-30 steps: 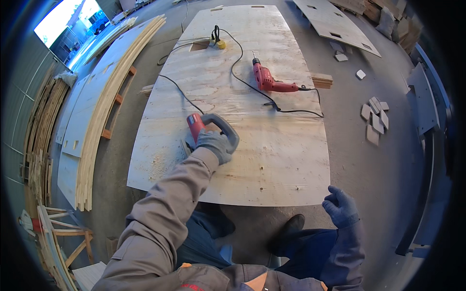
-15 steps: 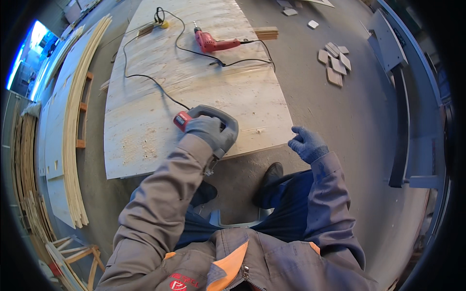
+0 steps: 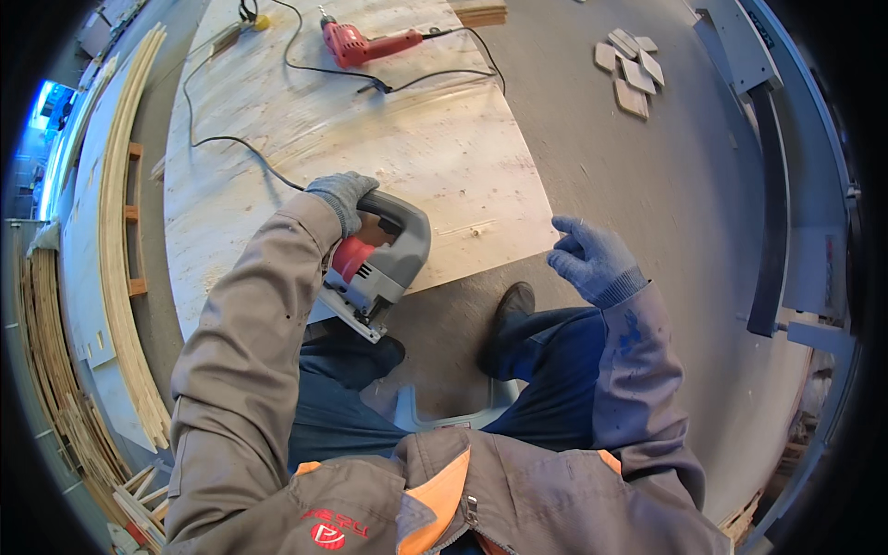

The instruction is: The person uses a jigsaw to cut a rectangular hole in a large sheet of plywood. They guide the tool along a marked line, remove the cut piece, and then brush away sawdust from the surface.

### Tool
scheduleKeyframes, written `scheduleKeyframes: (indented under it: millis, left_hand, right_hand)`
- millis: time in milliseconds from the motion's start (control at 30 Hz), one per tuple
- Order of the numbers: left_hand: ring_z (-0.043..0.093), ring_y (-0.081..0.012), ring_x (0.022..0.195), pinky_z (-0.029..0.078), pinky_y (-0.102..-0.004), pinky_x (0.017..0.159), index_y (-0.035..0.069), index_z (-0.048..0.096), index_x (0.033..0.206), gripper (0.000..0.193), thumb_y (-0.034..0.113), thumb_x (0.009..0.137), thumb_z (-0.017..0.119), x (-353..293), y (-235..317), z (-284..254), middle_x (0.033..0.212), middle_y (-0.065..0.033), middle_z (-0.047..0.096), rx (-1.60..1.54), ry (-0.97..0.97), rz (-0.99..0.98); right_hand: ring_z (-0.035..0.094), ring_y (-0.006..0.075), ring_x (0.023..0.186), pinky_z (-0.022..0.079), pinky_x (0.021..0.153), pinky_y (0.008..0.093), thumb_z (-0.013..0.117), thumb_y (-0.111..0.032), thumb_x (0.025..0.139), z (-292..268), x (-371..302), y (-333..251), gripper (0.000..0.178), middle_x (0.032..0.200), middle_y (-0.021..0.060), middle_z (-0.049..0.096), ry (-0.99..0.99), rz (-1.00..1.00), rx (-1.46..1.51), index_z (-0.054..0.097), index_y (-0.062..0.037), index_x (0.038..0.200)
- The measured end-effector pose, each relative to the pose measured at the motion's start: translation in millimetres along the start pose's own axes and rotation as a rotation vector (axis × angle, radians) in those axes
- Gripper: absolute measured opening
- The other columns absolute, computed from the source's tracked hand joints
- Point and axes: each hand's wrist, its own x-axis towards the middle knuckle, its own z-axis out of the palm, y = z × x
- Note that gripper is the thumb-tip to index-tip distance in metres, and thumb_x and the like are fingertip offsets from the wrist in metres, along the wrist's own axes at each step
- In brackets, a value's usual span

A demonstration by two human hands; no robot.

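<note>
A grey and red jigsaw (image 3: 403,250) is at the near edge of a pale plywood sheet (image 3: 462,176), its metal base plate and blade end past the edge, above my legs. My left hand (image 3: 342,196), in a grey glove, is closed around the rear end of its handle, where the black cord comes out. Beyond the sheet's right corner, my gloved right hand (image 3: 592,261) hangs in the air with nothing in it. Its index finger points left and the others are loosely bent. Farther up the sheet lies a red power drill (image 3: 370,44).
Black cord (image 3: 236,139) loops over the sheet. Small light wooden pieces (image 3: 634,74) lie piled on the floor at right. Stacked boards (image 3: 111,250) lean along the left side. A pale stool (image 3: 453,418) is between my legs; a metal machine frame (image 3: 772,185) stands at far right.
My left hand has shifted back along the jigsaw from its handle's middle to the cord end. The jigsaw has turned, showing its side and base plate. The view has moved slightly too.
</note>
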Motion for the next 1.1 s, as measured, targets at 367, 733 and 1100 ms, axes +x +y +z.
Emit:
scheduleKeyframes:
  millis: [367,733,1100]
  left_hand:
    - [0.069,-0.0415,0.103,0.055,-0.0431,0.088,0.006,0.073,0.102,0.035,0.012,0.068,0.078,-8,-12,-7,0.104,-0.0210,0.072,-0.008,0.065,0.000]
    - [0.071,-0.0426,0.100,0.057,-0.0447,0.088,0.008,0.071,0.103,0.028,0.009,0.075,0.070,-153,27,-27,0.098,-0.0224,0.074,0.033,0.196,-0.118]
    - [0.076,-0.0338,0.089,0.059,-0.0414,0.080,0.008,0.070,0.105,0.030,0.008,0.075,0.075,-288,76,26,0.092,-0.0166,0.076,-0.559,0.962,-0.190]
  right_hand:
    - [0.076,0.0318,0.096,0.059,0.087,0.0396,0.073,-0.029,0.093,-1,2,7,0.058,0.105,0.0191,0.078,0.000,-0.021,-0.041,0.058,0.0007,0.142]
    - [0.075,0.0264,0.099,0.058,0.088,0.0352,0.076,-0.022,0.096,-3,-26,14,0.059,0.112,0.0204,0.077,0.072,0.036,-0.172,0.056,0.0040,0.145]
    - [0.069,0.0133,0.090,0.058,0.080,0.0271,0.075,-0.002,0.094,98,-157,-42,0.036,0.104,0.0095,0.075,0.185,-0.272,0.762,0.067,0.0029,0.128]
